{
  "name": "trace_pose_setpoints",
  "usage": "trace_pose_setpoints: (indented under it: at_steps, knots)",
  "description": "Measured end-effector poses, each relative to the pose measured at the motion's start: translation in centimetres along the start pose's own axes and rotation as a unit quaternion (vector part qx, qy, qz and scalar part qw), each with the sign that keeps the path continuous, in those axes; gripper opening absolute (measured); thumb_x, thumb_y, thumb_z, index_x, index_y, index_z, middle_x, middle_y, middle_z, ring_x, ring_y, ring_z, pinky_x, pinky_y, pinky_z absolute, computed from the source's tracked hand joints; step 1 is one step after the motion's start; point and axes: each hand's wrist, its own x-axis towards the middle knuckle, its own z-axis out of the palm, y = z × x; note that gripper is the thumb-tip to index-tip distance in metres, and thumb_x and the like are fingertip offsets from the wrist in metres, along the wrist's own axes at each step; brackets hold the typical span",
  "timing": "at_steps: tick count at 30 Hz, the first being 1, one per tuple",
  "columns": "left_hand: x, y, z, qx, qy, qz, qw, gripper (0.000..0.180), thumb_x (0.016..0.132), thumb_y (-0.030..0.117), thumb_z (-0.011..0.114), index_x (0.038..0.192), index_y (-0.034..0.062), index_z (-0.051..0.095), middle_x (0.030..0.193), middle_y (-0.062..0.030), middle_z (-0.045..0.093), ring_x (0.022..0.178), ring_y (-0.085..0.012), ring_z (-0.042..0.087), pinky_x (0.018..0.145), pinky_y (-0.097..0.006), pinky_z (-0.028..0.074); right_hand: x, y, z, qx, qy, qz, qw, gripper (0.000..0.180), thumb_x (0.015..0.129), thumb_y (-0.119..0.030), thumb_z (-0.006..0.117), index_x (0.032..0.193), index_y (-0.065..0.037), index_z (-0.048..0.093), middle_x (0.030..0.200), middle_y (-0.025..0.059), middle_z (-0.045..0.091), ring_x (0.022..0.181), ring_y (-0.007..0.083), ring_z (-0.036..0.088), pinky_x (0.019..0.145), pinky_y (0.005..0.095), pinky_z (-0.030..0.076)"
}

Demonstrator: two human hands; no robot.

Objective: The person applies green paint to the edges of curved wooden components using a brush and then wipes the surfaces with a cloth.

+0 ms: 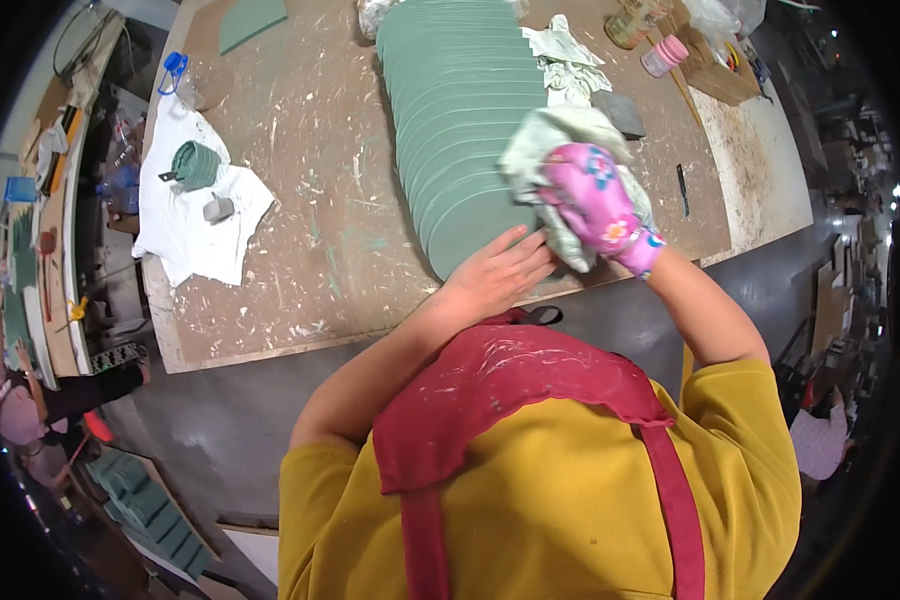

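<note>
A long row of thin green rounded sheets (pixel 460 130), overlapped like fanned cards, runs away from me down the middle of the table. At its near end, my bare left hand (pixel 498 270) lies with fingers stretched out, touching the front sheet's lower edge. My right hand (pixel 590 200), in a pink flowered glove, is closed around a pale, crumpled cloth (pixel 555 125) against the right side of the row. Motion blurs the cloth slightly, and it hides the sheet edges beneath it. A grey block (pixel 620 115) sits just beyond the glove.
On the worn brown table (pixel 300 200), a white cloth (pixel 195 245) at left carries a green-stained cup (pixel 195 165) and a small grey piece (pixel 218 208). Far right are a pink-lidded jar (pixel 665 56), a cardboard box (pixel 720 75) and a dark blade-like tool (pixel 682 190). Other people work at both sides.
</note>
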Motion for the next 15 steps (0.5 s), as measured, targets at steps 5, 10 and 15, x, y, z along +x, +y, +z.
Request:
trace_pose_setpoints:
  at_steps: [5,10,15]
  knots:
    - [-0.1,0.7,1.4,-0.050,0.027,-0.013,0.998,0.047,0.083,0.022,0.052,0.130,0.0133,0.053,0.136,-0.0004,0.047,0.133,-0.0187,0.037,0.115,-0.040,0.020,3.3,-1.8,0.9,0.007,-0.090,-0.042,0.995,0.028,0.075,-0.013,0.062,0.103,-0.012,0.061,0.101,0.0133,0.058,0.094,0.0302,0.057,0.081,0.0436,0.044]
    - [-0.1,0.6,1.6,-0.046,-0.011,-0.010,0.999,0.044,0.086,0.023,0.050,0.129,0.0152,0.054,0.136,0.0006,0.049,0.129,-0.0177,0.042,0.113,-0.041,0.023,1.2,-0.7,3.9,0.006,-0.055,-0.053,0.997,0.030,0.074,-0.013,0.061,0.104,-0.010,0.059,0.096,0.0119,0.058,0.086,0.0280,0.059,0.082,0.0442,0.044]
    - [1.4,0.2,0.3,0.021,0.043,-0.008,0.999,0.040,0.087,0.025,0.050,0.125,0.0185,0.057,0.132,0.0054,0.050,0.131,-0.0119,0.039,0.111,-0.039,0.025,-0.4,0.9,-2.4,-0.042,-0.034,0.007,0.999,0.020,0.081,-0.013,0.060,0.101,-0.007,0.059,0.100,0.0136,0.056,0.088,0.0329,0.058,0.077,0.0450,0.044]
